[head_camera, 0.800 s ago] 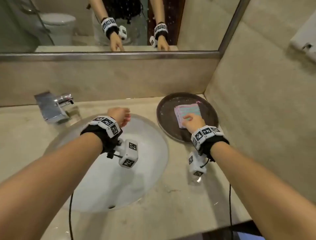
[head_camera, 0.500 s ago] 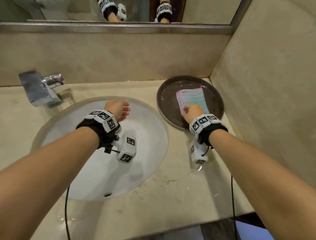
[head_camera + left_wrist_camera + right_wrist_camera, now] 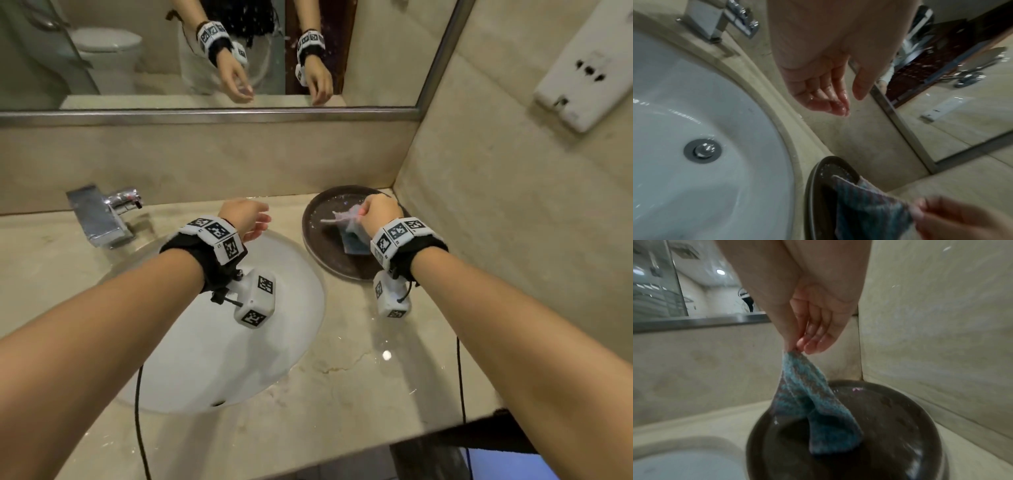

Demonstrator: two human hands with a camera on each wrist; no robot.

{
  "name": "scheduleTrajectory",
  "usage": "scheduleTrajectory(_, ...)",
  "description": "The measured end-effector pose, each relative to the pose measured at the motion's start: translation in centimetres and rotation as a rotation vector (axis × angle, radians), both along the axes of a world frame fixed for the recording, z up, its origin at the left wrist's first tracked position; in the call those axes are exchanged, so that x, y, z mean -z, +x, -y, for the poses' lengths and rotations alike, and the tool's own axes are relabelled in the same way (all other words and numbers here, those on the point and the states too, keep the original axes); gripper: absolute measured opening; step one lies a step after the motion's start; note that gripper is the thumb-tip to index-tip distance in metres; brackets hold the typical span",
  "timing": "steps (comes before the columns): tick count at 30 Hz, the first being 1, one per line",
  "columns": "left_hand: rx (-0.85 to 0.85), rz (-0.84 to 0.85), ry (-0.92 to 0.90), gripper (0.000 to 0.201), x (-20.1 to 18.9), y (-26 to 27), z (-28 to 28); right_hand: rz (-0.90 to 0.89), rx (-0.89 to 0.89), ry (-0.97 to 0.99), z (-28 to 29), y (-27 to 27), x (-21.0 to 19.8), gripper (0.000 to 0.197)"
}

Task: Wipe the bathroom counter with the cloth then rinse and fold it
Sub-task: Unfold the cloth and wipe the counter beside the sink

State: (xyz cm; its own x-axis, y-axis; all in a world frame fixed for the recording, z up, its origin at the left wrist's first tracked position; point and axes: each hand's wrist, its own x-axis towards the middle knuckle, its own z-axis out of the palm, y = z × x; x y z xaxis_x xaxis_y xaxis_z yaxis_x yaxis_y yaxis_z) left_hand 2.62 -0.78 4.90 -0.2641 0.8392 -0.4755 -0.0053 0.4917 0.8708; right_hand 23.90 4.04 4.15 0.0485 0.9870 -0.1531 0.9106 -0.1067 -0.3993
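Nearest the camera, two bare forearms reached over the beige stone bench (image 3: 342,404), each wrist wearing one marker-printed band with a small white camera block under it. One white oval sink (image 3: 212,342) sat sunk into the bench, with a single metal drain (image 3: 702,150) at its bottom. The left hand (image 3: 245,217) hung over the sink's far rim, its grip slack, wet fingers (image 3: 826,99) loosely extended and holding nothing. Just right of the sink lay one round dark tray (image 3: 322,246), speckled with droplets, tucked into the corner where the side wall met the backsplash. Above it the right hand (image 3: 378,212) pinched a corner of the one cloth (image 3: 809,402) between thumb and fingertips (image 3: 807,342). The cloth was a small knitted piece banded in teal and pinkish stripes; it drooped from the pinch in a soft fold, its lower end reaching down to the tray floor. Farther back stood one chrome faucet (image 3: 102,216), then the mirror (image 3: 154,51) showing both hands, and one white wall fixture (image 3: 582,78) at the right.
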Motion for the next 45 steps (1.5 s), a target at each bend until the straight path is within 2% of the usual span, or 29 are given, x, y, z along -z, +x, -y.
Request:
scheduleTrajectory(3, 0.101, -0.071, 0.097, 0.019, -3.2, 1.0, 0.8, -0.122, -0.069, 0.121, 0.7, -0.9, -4.0, 0.015)
scheduleTrajectory(8, 0.239, -0.168, 0.253, 0.016, -8.7, 0.9, 2.8, -0.327, -0.272, 0.186, 2.8, -4.2, -11.2, 0.021)
scheduleTrajectory(12, 0.431, -0.171, 0.261, 0.009, -11.5, -0.4, 5.5, -0.478, -0.379, 0.252, 4.4, -7.9, -15.1, 0.03)
scheduleTrajectory(14, 0.437, -0.126, 0.289, 0.011, -12.4, -1.6, 6.8, -0.538, -0.433, 0.283, 5.2, -10.0, -16.4, 0.03)
scheduleTrajectory(16, 0.362, -0.127, 0.341, 0.014, -13.2, -3.2, 7.9, -0.582, -0.482, 0.305, 6.0, -12.3, -17.2, 0.03)
scheduleTrajectory(19, 0.2, -0.187, 0.39, 0.01, -13.6, -6.0, 9.7, -0.612, -0.548, 0.321, 7.2, -16.0, -17.5, 0.03)
scheduleTrajectory(23, 0.022, -0.23, 0.412, 0.025, -12.8, -10.7, 12.0, -0.568, -0.618, 0.327, 9.1, -20.9, -17.2, 0.027)
scheduleTrajectory(29, -0.181, -0.385, 0.488, 0.031, -12.6, -18.8, 14.8, -0.531, -0.703, 0.173, 11.2, -27.4, -15.9, 0.028)
scheduleTrajectory(31, -0.235, -0.466, 0.486, 0.031, -12.6, -21.6, 15.3, -0.441, -0.768, 0.137, 11.9, -29.3, -15.3, 0.021)
scheduleTrajectory(32, -0.252, -0.5, 0.484, 0.03, -12.6, -22.9, 15.5, -0.368, -0.806, 0.111, 12.2, -30.2, -15.1, 0.02)
scheduleTrajectory(35, -0.265, -0.604, 0.448, 0.028, -11.7, -26.7, 15.9, -0.222, -0.879, 0.047, 12.3, -33.2, -14.1, 0.035)
scheduleTrajectory(40, -0.162, -0.661, 0.281, 0.032, -8.6, -33.8, 16.6, -0.026, -0.847, -0.055, 12.0, -38.6, -11.5, 0.043)
scheduleTrajectory(42, -0.124, -0.692, 0.214, 0.033, -7.3, -36.4, 16.7, -0.006, -0.829, -0.045, 11.9, -41.0, -10.9, 0.04)
scheduleTrajectory(45, -0.129, -0.725, 0.219, 0.034, -6.8, -39.7, 15.8, -0.072, -0.781, 0.061, 11.5, -44.2, -10.6, 0.03)
